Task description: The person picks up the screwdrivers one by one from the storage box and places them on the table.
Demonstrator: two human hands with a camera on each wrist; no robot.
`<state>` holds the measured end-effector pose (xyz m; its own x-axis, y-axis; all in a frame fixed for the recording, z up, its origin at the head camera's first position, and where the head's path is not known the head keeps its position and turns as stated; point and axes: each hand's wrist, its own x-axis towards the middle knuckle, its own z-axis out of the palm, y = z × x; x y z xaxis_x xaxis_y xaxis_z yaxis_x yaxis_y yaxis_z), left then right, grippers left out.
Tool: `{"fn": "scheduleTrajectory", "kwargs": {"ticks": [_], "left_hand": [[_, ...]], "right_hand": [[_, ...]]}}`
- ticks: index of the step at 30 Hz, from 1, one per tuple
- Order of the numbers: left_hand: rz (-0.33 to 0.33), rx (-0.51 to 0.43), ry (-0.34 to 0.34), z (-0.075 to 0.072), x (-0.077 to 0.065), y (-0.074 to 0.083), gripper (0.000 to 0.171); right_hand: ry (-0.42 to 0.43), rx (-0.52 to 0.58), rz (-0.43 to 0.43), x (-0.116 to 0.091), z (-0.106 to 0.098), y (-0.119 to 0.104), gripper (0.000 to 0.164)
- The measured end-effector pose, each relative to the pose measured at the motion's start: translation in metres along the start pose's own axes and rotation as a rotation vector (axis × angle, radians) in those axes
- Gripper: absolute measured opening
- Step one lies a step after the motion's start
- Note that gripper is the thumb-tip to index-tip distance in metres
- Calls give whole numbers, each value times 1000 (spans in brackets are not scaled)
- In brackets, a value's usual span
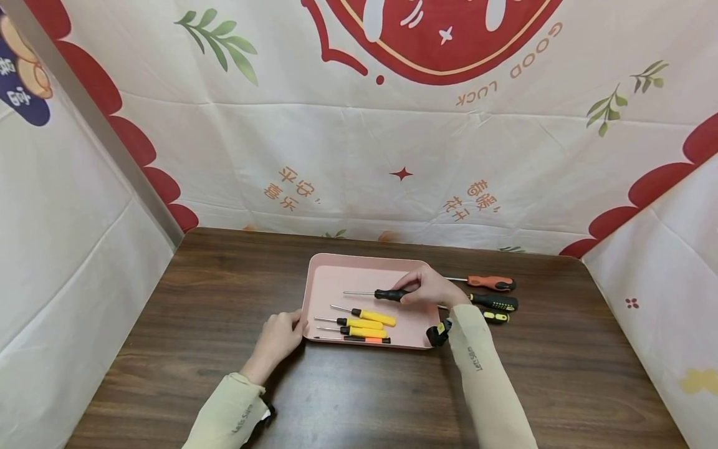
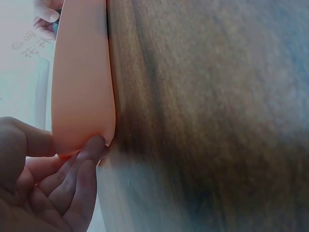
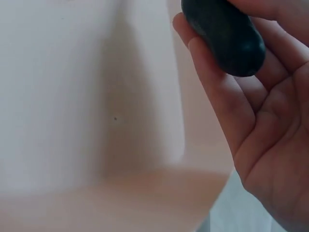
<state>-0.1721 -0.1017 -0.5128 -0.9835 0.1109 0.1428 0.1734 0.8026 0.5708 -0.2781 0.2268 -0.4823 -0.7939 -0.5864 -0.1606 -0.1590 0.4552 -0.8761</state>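
Observation:
A pink tray (image 1: 336, 274) lies on the wooden table, and my left hand (image 1: 278, 337) pinches its near left corner between thumb and fingers. In the left wrist view that hand (image 2: 58, 188) wraps the corner of the tray wall (image 2: 82, 82). Over the tray, my right hand (image 1: 430, 287) holds a black-handled screwdriver (image 1: 387, 295) by its handle, shaft pointing left. The rounded handle end (image 3: 231, 43) shows in the right wrist view. Inside the tray lie three yellow-handled screwdrivers (image 1: 374, 317) and a thin black-and-orange screwdriver (image 1: 367, 340), all with shafts leftward.
Right of the tray lie an orange-handled screwdriver (image 1: 490, 283), a black one with yellow dots (image 1: 495, 302) and a black-and-yellow one (image 1: 496, 317), partly hidden by my right arm. A printed white cloth (image 1: 359, 137) hangs along the table's back edge.

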Motion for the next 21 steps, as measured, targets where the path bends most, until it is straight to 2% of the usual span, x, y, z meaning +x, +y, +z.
{"fn": "scheduleTrajectory", "kwargs": {"ticks": [8,14,21], "left_hand": [[-4,3,-1,0,0,0,22],[-12,-6,-8,-1,-1,0,23],[-8,-9,-7,0,0,1,23]], "right_hand": [[43,56,36,-9,-6,-5,31],[80,89,25,-16,-11,-3,31],[84,113,4,-29,-19,-2,31]]}}
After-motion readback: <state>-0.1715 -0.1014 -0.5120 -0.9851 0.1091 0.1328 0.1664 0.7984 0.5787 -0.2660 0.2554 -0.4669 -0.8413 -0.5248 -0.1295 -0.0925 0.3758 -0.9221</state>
